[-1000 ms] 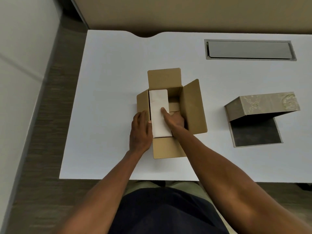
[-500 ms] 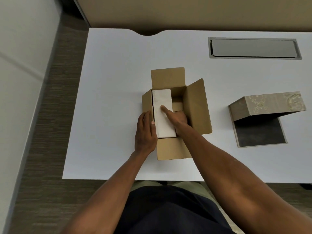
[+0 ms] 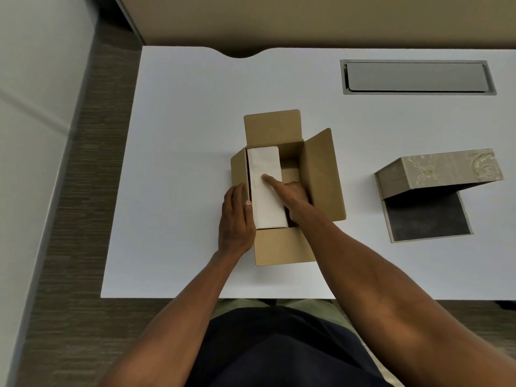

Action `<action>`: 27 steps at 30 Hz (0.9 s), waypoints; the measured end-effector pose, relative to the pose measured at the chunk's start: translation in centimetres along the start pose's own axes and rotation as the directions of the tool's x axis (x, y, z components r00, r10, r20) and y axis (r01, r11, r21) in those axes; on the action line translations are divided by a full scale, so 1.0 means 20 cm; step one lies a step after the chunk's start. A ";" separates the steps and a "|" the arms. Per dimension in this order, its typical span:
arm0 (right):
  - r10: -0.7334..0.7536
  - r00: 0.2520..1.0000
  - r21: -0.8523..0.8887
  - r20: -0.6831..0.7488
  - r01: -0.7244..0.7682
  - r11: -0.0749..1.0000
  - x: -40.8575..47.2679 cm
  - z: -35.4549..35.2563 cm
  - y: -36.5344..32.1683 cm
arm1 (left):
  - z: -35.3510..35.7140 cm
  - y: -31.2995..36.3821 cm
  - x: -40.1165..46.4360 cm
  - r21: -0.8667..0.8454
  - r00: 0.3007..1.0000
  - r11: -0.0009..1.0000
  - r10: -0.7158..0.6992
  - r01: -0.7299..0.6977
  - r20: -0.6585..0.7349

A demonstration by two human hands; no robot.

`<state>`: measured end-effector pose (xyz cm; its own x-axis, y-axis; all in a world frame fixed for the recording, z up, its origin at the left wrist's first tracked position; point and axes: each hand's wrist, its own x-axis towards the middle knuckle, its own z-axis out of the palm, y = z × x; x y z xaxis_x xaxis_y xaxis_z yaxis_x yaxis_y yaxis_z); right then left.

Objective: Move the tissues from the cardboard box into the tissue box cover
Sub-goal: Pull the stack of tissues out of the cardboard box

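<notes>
Nearest us, at 6 o'clock, our dark lap (image 3: pixel 279 347) fills the bottom of the view, with both bare forearms reaching up from it over the near edge of the white table (image 3: pixel 178 163).

Our left hand (image 3: pixel 236 219) lies on the outside of the cardboard box's (image 3: pixel 282 247) left wall, fingers spread flat against the card and the thumb tip touching the left edge of the tissue pack (image 3: pixel 265 188). It is a loose brace, not a closed grasp.

Our right hand (image 3: pixel 290 192) is down inside the box at the pack's right side. The index finger lies stretched across the pack's white top; the other fingers drop out of sight between pack and box, so we cannot tell how far they curl round it.

The tissue pack is inside the cardboard box, standing long-side up against the left wall, its top level with the rim. An empty gap of brown card shows to its right. All four flaps are folded outward; the box sits at the table's centre.

At 3 o'clock, well apart from the box, the tissue box cover (image 3: pixel 441 169) stands propped open over its dark base panel (image 3: pixel 427 216).

At 1 o'clock, farthest off, a grey cable hatch (image 3: pixel 417 77) is set into the tabletop
</notes>
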<state>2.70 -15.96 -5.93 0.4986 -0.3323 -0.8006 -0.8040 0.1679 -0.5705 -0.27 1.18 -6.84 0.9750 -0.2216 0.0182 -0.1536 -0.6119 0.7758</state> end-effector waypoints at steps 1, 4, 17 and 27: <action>-0.009 1.000 0.002 0.000 0.009 1.000 0.00 0.00 0.00 | 0.00 0.00 0.00 0.004 1.000 1.000 -0.003 0.003 0.002; -0.031 0.999 0.011 -0.010 0.031 0.999 -0.01 0.01 0.01 | -0.01 0.00 0.00 0.015 1.000 1.000 -0.004 0.003 0.007; -0.142 0.990 0.026 -0.009 0.143 0.989 -0.05 0.02 0.01 | -0.03 0.00 0.00 0.031 1.000 1.000 -0.004 0.003 0.011; -0.116 0.993 0.020 -0.011 0.116 0.993 -0.05 0.01 0.01 | -0.02 0.02 0.00 0.042 1.000 0.999 -0.010 0.010 0.023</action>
<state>2.10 -15.32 -5.34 0.5848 -0.3600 -0.7269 -0.7342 0.1462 -0.6631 -0.28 1.27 -6.32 0.9726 -0.2322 -0.0041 -0.1509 -0.6453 0.7489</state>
